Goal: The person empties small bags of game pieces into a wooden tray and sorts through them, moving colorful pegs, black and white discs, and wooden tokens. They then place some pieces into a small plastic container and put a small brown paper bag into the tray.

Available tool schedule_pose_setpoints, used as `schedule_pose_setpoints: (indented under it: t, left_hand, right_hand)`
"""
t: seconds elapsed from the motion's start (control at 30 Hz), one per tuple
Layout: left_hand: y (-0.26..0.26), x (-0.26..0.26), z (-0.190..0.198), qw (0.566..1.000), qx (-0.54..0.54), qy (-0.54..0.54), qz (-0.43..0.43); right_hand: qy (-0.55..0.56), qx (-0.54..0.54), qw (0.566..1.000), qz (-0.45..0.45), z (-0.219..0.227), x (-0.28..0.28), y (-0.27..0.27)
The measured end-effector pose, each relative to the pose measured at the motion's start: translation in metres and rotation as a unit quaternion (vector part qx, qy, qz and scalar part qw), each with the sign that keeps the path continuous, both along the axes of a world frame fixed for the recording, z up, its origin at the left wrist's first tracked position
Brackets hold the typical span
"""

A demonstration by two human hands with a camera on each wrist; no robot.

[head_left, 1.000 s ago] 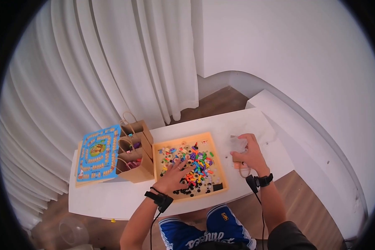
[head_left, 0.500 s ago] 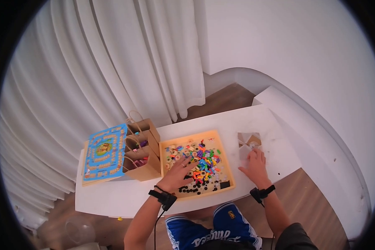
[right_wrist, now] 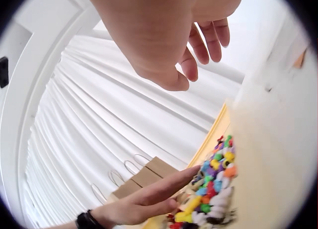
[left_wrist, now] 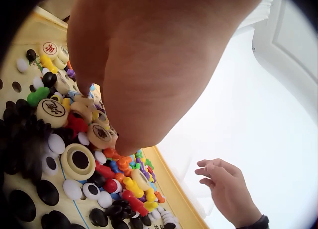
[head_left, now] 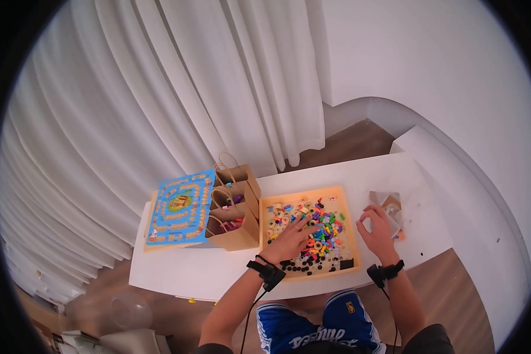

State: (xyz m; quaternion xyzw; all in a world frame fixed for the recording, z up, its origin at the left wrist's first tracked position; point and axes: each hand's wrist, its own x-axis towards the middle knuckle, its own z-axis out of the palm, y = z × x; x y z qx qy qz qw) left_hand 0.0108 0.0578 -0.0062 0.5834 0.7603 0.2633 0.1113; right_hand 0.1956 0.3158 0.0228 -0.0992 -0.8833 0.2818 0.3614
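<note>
Fingers point(head_left: 301, 223) of the left hand point(head_left: 289, 241) lie straight on the game pieces point(head_left: 312, 236) heaped in the wooden tray point(head_left: 342, 192) on the counter point(head_left: 206, 274). From the left wrist, they spread flat over the discs point(left_wrist: 79, 162), seemingly to sift them. From the right wrist, the right hand point(right_wrist: 164, 35) hovers loosely curled, holding nothing.

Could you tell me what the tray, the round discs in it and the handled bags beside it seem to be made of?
Tray: likely pale matt wood. Round discs: probably wood, beige with printed characters. Handled bags: brown kraft paper, twisted paper handles.
</note>
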Motion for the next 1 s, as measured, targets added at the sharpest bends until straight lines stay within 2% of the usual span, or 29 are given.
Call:
schedule_pose_setpoints:
  t: [0.07,0.1,0.17,0.2,0.27,0.33,0.4,0.47,0.53,0.6,0.73,0.8,0.83,0.87,0.9,0.93,0.97,1.0]
  left_hand:
    - [-0.004,0.002,0.012,1.0,0.012,-0.011,0.008]
    - [-0.007,0.002,0.019,0.998,0.027,-0.064,0.007]
    - [-0.018,0.009,0.04,0.991,0.042,-0.126,0.032]
    - [-0.025,0.009,0.048,0.991,0.038,-0.123,0.032]
    - [-0.04,0.008,0.069,0.989,0.069,-0.133,-0.009]
    - [-0.064,0.019,0.097,0.989,0.085,-0.119,0.015]
    - [-0.094,0.019,0.115,0.964,0.091,-0.249,0.034]
    - [-0.132,0.011,0.128,0.947,0.14,-0.284,0.053]
    - [-0.164,0.0,0.141,0.902,0.239,-0.336,0.13]
    - [-0.19,-0.026,0.154,0.901,0.284,-0.254,0.207]
    - [-0.204,-0.082,0.169,0.869,0.341,-0.236,0.271]
    - [-0.201,-0.11,0.165,0.918,0.22,-0.126,0.306]
    - [-0.205,-0.126,0.156,0.925,0.164,-0.156,0.305]
    - [-0.201,-0.135,0.152,0.925,0.165,-0.152,0.305]
    - [-0.195,-0.143,0.145,0.964,0.09,-0.033,0.25]
    - [-0.186,-0.146,0.146,0.978,0.014,0.088,0.187]
    - [-0.177,-0.15,0.148,0.978,0.016,0.091,0.185]
    - [-0.169,-0.153,0.148,0.981,-0.039,0.107,0.156]
  right_hand:
    - [-0.029,-0.14,0.988,0.062,0.002,-0.021,-0.003]
    - [-0.026,-0.145,0.987,0.062,-0.005,-0.033,-0.003]
    - [0.003,-0.363,0.927,0.098,-0.019,-0.055,-0.004]
    - [0.006,-0.366,0.925,0.099,-0.021,-0.06,-0.002]
    - [0.018,-0.491,0.863,0.114,-0.022,-0.067,-0.001]
    - [0.044,-0.516,0.846,0.127,-0.027,-0.069,0.004]
    - [0.066,-0.542,0.826,0.137,-0.033,-0.068,0.01]
    - [0.072,-0.56,0.81,0.158,-0.038,-0.066,0.016]
    - [0.074,-0.571,0.8,0.171,-0.036,-0.064,0.017]
    - [0.074,-0.581,0.789,0.185,-0.039,-0.063,0.017]
    - [0.081,-0.587,0.776,0.218,-0.044,-0.06,0.021]
    - [0.078,-0.58,0.777,0.23,-0.04,-0.057,0.021]
    - [0.068,-0.579,0.776,0.239,-0.037,-0.055,0.021]
    - [0.059,-0.578,0.776,0.246,-0.036,-0.054,0.02]
    - [0.061,-0.578,0.775,0.248,-0.035,-0.053,0.019]
    - [0.059,-0.583,0.772,0.247,-0.034,-0.053,0.019]
    - [0.056,-0.588,0.769,0.246,-0.033,-0.053,0.02]
    - [0.059,-0.587,0.77,0.244,-0.033,-0.053,0.02]
